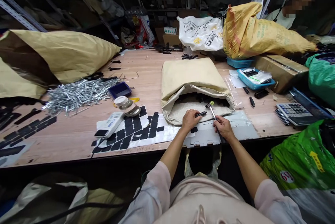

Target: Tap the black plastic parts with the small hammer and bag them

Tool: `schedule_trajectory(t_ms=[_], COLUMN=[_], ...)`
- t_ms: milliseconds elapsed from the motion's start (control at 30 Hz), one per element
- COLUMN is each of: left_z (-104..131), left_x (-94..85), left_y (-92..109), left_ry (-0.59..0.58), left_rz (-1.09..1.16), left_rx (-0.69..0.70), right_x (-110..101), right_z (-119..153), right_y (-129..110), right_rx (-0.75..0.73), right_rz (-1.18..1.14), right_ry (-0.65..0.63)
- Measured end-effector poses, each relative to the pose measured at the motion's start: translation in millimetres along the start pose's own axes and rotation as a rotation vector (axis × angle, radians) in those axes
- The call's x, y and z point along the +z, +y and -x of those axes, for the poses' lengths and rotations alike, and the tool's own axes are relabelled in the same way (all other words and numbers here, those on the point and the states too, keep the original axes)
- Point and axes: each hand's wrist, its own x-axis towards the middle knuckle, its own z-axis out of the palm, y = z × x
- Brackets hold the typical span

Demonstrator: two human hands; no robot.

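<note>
My left hand (190, 120) is closed on a small black plastic piece (201, 114), which points to the right. Closed around the dark handle of a small hammer, my right hand (223, 128) is just to the right of it. The hammer (213, 112) has a metal shaft and a yellow-green tip on its head, which is up near the mouth of a beige sack (193, 73). That sack lies on the table with its opening toward me and dark pieces inside. Under my hands is a pale grey sheet (243, 126).
Left are a pile of metal rods (78, 94), a dark blue tray (119, 90), a clear jar (128, 107), a white device (110, 125) and black sticker sheets (143, 129). A calculator (297, 112), blue basket (255, 80) and green bag (295, 157) are right. A person sits far right.
</note>
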Motion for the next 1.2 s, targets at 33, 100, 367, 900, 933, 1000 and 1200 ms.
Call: schedule_trajectory(t_ms=[33, 100, 367, 900, 933, 1000, 1200], left_z=[2, 5, 6, 6, 6, 5, 5], left_x=[4.8, 12.7, 21.1, 20.4, 20.7, 21.1, 18.7], left_y=[2, 3, -3, 0, 0, -1, 1], left_ry=[-0.004, 0.02, 0.056, 0.045, 0.043, 0.039, 0.04], left_rz=[-0.012, -0.025, -0.024, -0.014, -0.009, 0.001, 0.005], left_rx=[0.004, 0.026, 0.052, 0.04, 0.038, 0.035, 0.016], right_x=[0, 0, -4, -8, -8, -7, 0], right_z=[0, 1, 20, 36, 37, 38, 38], right_y=[-1, -2, -7, -18, -20, -23, -18], right_rx=[-0.002, -0.009, -0.019, -0.163, -0.158, -0.174, -0.276], right_rz=[0.002, 0.009, 0.062, 0.45, 0.438, 0.419, 0.418], right_ry=[0.004, 0.011, 0.046, 0.061, 0.063, 0.064, 0.001])
